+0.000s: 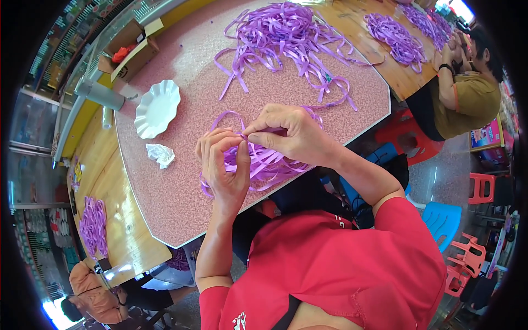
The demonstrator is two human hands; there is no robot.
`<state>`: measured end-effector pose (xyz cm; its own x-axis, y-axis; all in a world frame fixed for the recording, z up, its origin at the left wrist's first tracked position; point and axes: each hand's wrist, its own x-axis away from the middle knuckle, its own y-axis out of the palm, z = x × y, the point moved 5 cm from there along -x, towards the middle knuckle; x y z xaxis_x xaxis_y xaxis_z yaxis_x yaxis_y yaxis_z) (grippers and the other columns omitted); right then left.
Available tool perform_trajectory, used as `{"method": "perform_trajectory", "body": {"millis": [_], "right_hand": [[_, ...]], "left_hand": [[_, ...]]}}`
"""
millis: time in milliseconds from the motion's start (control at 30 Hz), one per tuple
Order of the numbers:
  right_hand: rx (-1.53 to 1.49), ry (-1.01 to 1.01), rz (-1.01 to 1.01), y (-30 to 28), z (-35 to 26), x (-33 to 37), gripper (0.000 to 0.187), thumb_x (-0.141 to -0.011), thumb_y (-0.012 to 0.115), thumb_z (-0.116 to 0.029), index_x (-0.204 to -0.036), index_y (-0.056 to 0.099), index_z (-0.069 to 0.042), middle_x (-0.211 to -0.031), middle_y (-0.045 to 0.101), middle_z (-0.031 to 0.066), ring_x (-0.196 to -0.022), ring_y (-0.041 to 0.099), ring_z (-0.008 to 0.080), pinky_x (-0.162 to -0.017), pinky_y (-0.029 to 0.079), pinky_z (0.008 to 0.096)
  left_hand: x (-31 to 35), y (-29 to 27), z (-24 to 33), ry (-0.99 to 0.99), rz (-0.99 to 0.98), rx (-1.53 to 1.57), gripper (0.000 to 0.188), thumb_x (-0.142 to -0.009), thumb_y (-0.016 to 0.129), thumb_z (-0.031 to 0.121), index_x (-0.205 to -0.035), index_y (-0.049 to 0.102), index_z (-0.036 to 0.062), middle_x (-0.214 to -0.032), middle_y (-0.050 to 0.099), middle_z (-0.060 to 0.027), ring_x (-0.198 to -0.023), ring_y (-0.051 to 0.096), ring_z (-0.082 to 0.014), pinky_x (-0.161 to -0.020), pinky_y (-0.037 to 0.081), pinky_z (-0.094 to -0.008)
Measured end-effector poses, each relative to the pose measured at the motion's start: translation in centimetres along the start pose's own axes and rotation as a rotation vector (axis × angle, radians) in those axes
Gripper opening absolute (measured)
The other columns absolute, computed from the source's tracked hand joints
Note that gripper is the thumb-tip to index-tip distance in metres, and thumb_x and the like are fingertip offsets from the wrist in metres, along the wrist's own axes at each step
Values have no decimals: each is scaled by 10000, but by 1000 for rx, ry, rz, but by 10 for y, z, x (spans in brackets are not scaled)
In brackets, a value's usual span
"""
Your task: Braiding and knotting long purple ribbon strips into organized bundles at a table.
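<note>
My left hand [226,159] pinches a purple ribbon between thumb and fingers, above the near edge of the pink speckled table [181,198]. Close against it, my right hand [291,135] grips the same ribbon, its fingertips meeting the left ones. Exactly what sits between the fingertips is too small to make out. Beneath both hands lies a loose heap of purple ribbons [275,168], partly covered by them. Farther off on the tabletop rests a larger tangled pile of purple ribbons [278,33], with some strands trailing toward my right hand.
A white scalloped dish [158,109] and crumpled tissue [160,155] lie to the left, near a grey cylinder [99,93] and a cardboard box [135,55]. Co-workers sit at the right [467,99] and lower left [96,294], by more ribbon piles. A blue chair [441,223] stands right.
</note>
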<state>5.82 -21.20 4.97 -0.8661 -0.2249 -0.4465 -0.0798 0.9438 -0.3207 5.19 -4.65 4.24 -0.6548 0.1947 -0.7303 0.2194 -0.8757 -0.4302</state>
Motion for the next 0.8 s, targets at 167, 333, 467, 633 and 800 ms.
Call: {"method": "perform_trajectory", "body": {"millis": [167,333,467,633,800], "right_hand": [[-63,59,-36,1,3,0,143,-889,719,-62,-1020,728,-8,-817,605,12,-686,534,82,-586,409,255],[-17,128,-67,-3,-3,-2,144,-882,733,-80,-1010,747,-16,-811,623,18,-710,546,78,-609,422,245],[-105,145,-58,-4,4,-2,136,-880,744,-103,-990,769,-27,-777,627,25,-709,550,88,-622,427,256],[-160,199,-79,-6,12,0,154,-884,742,-123,-999,766,-23,-789,646,42,-743,584,103,-656,457,267],[-153,215,-174,-1,8,-1,223,-887,705,-155,-1012,731,28,-857,720,175,-777,678,181,-697,521,331]], "left_hand": [[1,3,-1,-5,-13,-6,192,-830,727,20,-960,595,69,-971,640,-93,-1011,629,-270,-973,398,-437],[1,2,0,-20,-28,11,177,-841,718,26,-962,596,73,-970,641,-86,-1023,629,-271,-1012,380,-453],[1,0,-2,-26,-50,13,172,-842,717,32,-952,592,76,-983,640,-87,-1037,626,-270,-1022,375,-461],[-12,-1,16,77,-67,-101,343,-799,763,83,-1119,639,78,-1034,643,-73,-1088,615,-271,-1083,319,-496],[-13,1,21,284,-278,-428,420,-798,762,119,-1201,647,94,-1032,662,-36,-1187,600,-231,-1162,211,-530]]}}
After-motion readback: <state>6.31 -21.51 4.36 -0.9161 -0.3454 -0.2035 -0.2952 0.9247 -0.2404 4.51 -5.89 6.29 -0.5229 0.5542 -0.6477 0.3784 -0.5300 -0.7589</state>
